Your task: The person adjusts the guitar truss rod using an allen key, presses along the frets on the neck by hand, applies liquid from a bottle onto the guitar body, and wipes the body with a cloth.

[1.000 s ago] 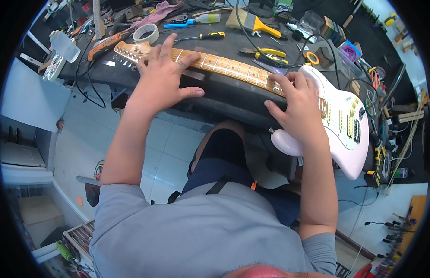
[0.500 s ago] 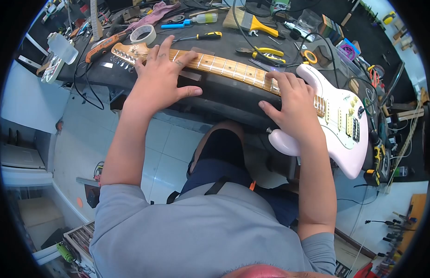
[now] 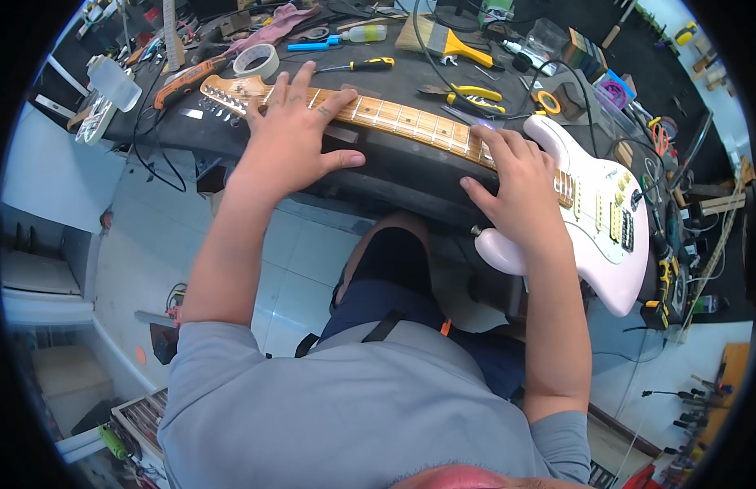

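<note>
An electric guitar (image 3: 618, 273) with a pale pink body and a light maple neck lies face up along the workbench, its headstock at the left. My left hand (image 3: 295, 138) rests on the neck near the headstock, its fingers spread over the strings and its thumb held out on the near side. Farther right, my right hand (image 3: 520, 179) lies across the upper frets close to the body. Its fingers reach over the fretboard, with the thumb apart. Neither hand is wrapped round the neck.
Behind the neck, the dark workbench (image 3: 301, 73) carries a screwdriver (image 3: 353, 65), a tape roll (image 3: 256, 61), yellow-handled pliers (image 3: 476, 98) and a wide brush (image 3: 447, 45). Black cables loop near the body. An orange power tool (image 3: 191, 81) sits by the headstock.
My left hand has shifted slightly to the right along the neck. My right hand and the guitar look nearly the same, apart from a small shift of the whole view.
</note>
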A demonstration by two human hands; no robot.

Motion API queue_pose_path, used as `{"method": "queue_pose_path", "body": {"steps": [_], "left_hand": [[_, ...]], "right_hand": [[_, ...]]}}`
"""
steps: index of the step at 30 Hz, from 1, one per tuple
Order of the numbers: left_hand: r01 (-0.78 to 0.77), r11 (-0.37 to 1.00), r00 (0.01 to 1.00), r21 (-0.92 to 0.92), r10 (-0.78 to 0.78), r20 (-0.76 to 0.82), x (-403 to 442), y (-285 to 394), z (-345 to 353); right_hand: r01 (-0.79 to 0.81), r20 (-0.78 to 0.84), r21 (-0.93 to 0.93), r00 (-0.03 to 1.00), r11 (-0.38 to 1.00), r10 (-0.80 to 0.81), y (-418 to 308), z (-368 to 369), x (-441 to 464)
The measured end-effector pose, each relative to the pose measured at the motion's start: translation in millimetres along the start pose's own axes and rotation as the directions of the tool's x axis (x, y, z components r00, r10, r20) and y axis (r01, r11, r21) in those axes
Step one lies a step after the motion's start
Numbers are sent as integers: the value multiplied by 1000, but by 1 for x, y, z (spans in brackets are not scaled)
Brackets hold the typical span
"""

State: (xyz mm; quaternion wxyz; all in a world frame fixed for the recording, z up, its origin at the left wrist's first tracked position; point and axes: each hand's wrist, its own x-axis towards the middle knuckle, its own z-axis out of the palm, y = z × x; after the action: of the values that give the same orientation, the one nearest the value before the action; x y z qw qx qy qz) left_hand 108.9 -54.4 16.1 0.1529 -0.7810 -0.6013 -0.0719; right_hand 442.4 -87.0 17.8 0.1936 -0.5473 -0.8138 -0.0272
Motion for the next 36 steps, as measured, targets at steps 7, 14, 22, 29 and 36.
{"method": "queue_pose_path", "body": {"steps": [7, 14, 22, 29, 36], "left_hand": [[48, 974, 980, -219, -89, -177, -20, 6, 38], [12, 932, 952, -361, -121, -281, -34, -2, 57], [110, 957, 977, -267, -154, -148, -21, 22, 35], [51, 993, 998, -111, -53, -15, -15, 56, 7], [4, 996, 997, -90, 4, 83, -10, 72, -6]], "right_hand": [[-39, -65, 27, 997, 999, 41, 3, -5, -6], [-158, -35, 73, 986, 985, 161, 7, -30, -37], [-208, -235, 88, 946, 974, 223, 54, -39, -64], [-284, -132, -71, 953, 956, 273, 55, -32, -79], [-357, -217, 117, 901, 927, 375, 50, -29, -107]]}}
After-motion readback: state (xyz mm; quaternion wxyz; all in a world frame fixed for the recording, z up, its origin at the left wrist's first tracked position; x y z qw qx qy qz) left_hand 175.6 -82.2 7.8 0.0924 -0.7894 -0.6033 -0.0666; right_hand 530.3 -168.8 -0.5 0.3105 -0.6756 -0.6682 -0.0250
